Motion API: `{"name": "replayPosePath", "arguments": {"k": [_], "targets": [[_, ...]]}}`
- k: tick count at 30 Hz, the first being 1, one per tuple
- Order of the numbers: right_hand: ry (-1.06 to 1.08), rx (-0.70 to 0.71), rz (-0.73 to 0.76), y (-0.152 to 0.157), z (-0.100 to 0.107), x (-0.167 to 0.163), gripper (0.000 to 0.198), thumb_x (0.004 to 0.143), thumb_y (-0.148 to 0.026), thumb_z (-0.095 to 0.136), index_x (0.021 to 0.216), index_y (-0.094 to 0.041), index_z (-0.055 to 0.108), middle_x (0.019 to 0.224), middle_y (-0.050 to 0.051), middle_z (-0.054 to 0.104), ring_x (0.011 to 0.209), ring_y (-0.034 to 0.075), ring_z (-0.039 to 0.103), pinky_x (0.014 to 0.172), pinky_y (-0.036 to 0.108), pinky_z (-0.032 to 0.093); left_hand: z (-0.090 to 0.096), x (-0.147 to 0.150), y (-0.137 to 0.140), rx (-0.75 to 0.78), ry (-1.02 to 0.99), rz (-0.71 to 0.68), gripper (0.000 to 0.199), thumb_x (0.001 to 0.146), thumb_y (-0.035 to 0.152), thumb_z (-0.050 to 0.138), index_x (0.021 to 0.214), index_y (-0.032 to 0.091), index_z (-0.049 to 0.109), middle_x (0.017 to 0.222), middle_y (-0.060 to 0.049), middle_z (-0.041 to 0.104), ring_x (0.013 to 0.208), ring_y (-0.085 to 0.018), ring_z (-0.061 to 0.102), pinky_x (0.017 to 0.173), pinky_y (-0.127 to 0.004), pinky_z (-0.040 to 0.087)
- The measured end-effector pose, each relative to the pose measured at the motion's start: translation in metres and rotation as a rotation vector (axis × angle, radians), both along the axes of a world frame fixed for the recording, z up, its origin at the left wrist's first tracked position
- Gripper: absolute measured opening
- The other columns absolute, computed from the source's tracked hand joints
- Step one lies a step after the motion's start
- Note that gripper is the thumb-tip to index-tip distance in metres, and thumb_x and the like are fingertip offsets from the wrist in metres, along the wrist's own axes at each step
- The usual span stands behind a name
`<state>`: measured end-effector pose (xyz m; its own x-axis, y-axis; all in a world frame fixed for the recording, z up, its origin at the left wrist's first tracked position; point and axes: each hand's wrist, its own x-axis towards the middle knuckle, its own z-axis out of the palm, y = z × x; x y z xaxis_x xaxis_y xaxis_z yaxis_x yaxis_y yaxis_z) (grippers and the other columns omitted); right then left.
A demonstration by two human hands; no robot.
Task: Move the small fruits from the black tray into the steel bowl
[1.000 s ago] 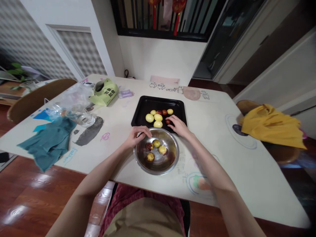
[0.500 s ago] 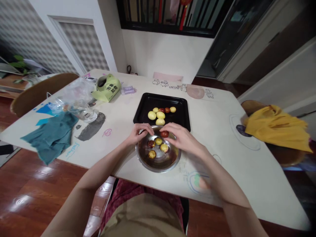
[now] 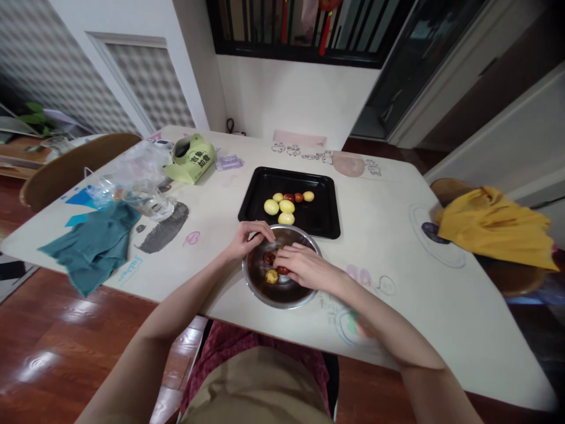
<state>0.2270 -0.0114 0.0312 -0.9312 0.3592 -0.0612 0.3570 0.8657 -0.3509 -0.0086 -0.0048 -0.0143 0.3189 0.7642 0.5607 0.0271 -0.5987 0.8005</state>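
A shiny metal bowl (image 3: 285, 299) stands near the table's front edge. My left hand (image 3: 252, 235) is curled over its left rim, thumb and fingers closed on the edge. Inside the bowl, my right hand (image 3: 302, 265) reaches in from the right with bent fingers around a red-brown jujube (image 3: 283, 270). Left of the fingertips lie a dark red jujube (image 3: 269, 257) and a yellow, brown-spotted jujube (image 3: 272, 276). My right hand hides other fruit in the bowl. Just behind stands a black tray (image 3: 318, 221), bearing several yellow jujubes (image 3: 286, 206) and two red ones (image 3: 299, 197).
On the left are a teal cloth (image 3: 95, 244), a clear glass cup (image 3: 154, 203), crumpled plastic bags (image 3: 141, 162) and a green paper box (image 3: 194, 159). A purple packet (image 3: 229, 162) lies beside the box. A yellow cloth (image 3: 494, 229) drapes over a chair at the right.
My right hand has gone down and left into the bowl with the red-brown jujube, covering the fruit there. The left hand and the tray have stayed in place.
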Motion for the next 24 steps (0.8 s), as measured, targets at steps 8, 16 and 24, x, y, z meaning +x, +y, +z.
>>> {"name": "replayPosePath", "arguments": {"k": [8,16,24], "targets": [[-0.007,0.025,-0.003,-0.0005,-0.0049,-0.0005,0.028,0.087,-0.003,0.073,0.110,-0.018,0.073,0.116,0.010,0.074,0.114,0.027,0.067,0.098,0.040,0.047,-0.0016,-0.0010,0.0003,-0.007,0.004,-0.014,0.039,0.105,0.042,0.060,0.084,0.016,0.080,0.084,-0.012,0.079,0.083,-0.021,0.073,0.080,-0.035,0.056],[0.027,0.024,-0.032,0.0038,-0.0073,0.0000,0.028,0.088,-0.005,0.075,0.113,-0.018,0.072,0.113,0.009,0.075,0.108,0.026,0.068,0.095,0.039,0.048,-0.0018,-0.0011,0.0004,-0.007,0.009,-0.010,0.040,0.105,0.043,0.059,0.084,0.016,0.080,0.084,-0.012,0.079,0.083,-0.022,0.073,0.081,-0.036,0.056],[0.016,0.112,-0.079,0.0078,-0.0099,-0.0039,0.020,0.090,-0.007,0.073,0.108,-0.015,0.071,0.112,0.012,0.072,0.109,0.028,0.066,0.095,0.039,0.049,-0.0021,-0.0015,0.0008,0.003,0.008,-0.016,0.037,0.105,0.040,0.060,0.086,0.016,0.081,0.085,-0.012,0.079,0.084,-0.022,0.073,0.082,-0.036,0.056]]}}
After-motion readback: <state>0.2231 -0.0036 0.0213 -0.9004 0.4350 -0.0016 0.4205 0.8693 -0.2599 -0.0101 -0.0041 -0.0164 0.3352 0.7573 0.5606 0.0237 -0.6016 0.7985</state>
